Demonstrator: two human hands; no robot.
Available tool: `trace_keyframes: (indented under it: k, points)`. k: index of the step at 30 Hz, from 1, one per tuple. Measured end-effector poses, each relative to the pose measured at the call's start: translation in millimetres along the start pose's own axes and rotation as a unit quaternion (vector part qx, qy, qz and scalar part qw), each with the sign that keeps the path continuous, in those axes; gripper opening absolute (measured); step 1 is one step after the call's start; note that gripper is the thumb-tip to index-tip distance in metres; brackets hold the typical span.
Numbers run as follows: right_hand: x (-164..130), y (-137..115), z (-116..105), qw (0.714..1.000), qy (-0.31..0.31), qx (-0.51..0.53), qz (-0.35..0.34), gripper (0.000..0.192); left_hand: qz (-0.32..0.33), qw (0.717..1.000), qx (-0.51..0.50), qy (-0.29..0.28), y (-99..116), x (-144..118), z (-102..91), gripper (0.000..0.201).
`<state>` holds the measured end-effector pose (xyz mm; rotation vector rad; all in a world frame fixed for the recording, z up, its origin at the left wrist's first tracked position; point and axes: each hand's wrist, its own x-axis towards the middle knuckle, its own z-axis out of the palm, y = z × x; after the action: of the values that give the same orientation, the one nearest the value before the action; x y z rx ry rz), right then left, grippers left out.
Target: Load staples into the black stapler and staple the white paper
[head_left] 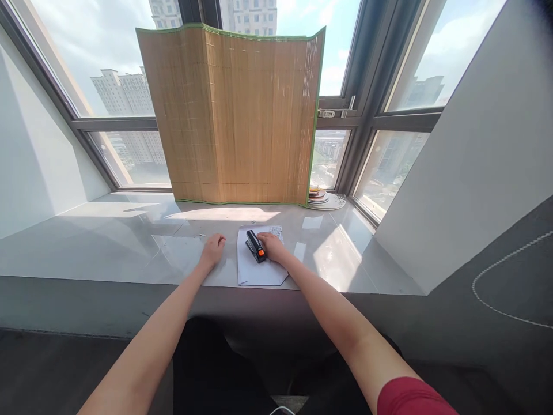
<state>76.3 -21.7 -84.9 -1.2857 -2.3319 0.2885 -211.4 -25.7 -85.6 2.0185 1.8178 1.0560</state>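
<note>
A black stapler (256, 246) with an orange patch lies at a slant over a stack of white paper (261, 274) on the window sill. My right hand (273, 246) is against the stapler's right side, its fingers bent at the upper edge; part of the grip is hidden. To the left of the paper, my left hand (213, 249) rests on the sill with its fingers curled in. Nothing shows in that hand. Some small print or a pattern is visible at the paper's upper right corner.
A bamboo mat (242, 115) with green edging stands upright against the window behind the sill (108, 248). Stacked plates (326, 202) sit at its right foot. A white wall (466, 161) closes the right side, where a beaded cord (479, 288) hangs.
</note>
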Motion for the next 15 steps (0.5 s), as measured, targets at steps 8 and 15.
trace_keyframes:
  k: [8, 15]
  points:
    - [-49, 47, -34, 0.998, 0.03, 0.012, 0.048, 0.042, 0.122, 0.978, 0.164, -0.049, 62, -22, 23.2, 0.038]
    - [-51, 42, -47, 0.977, 0.167, 0.094, 0.09, 0.034, 0.19, 0.968, 0.093, -0.132, 100, -25, 69.3, 0.036]
